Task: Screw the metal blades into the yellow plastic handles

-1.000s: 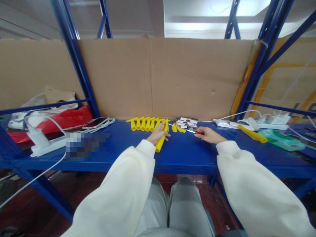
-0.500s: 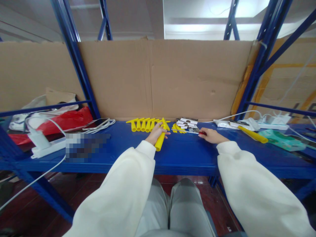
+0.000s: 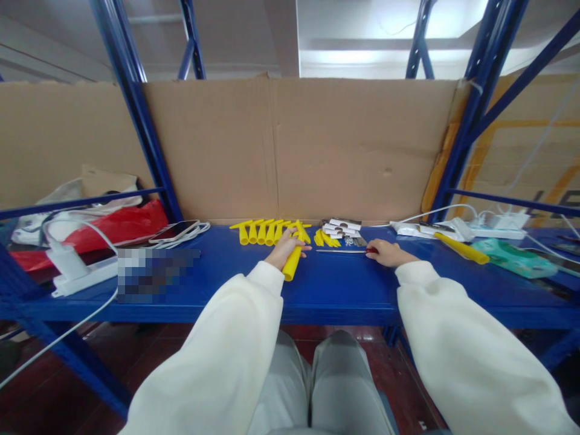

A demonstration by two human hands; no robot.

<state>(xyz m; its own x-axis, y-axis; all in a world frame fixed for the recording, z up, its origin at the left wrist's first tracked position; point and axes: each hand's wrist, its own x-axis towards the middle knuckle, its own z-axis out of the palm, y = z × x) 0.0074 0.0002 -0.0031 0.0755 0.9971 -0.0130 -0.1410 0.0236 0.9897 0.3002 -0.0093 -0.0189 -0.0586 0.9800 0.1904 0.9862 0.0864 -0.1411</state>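
Observation:
My left hand (image 3: 286, 248) is closed around a yellow tapered tube with a crosspiece (image 3: 291, 266), its wide end toward me. My right hand (image 3: 386, 252) grips a screwdriver (image 3: 342, 251) by its red handle, mostly hidden by the fingers. The thin shaft points left, level and low over the table, its tip apart from the yellow tube. Behind my left hand stands a row of several similar yellow tubes (image 3: 261, 232). Between my hands, further back, lie small yellow pieces (image 3: 327, 239), white printed boxes or cards (image 3: 342, 228) and a pile of small metal parts (image 3: 356, 241).
The blue table (image 3: 235, 284) has a cardboard wall (image 3: 335, 145) behind it. At left are a power strip (image 3: 86, 278), a phone (image 3: 174, 229) and a red bag (image 3: 131, 223). To the right lie another yellow tube (image 3: 462, 248), a green packet (image 3: 514, 257) and cables.
The screwdriver's shaft has dropped lower and swung toward me, its tip now further from the yellow tube. My left hand keeps its hold on the tube. The view has tilted slightly.

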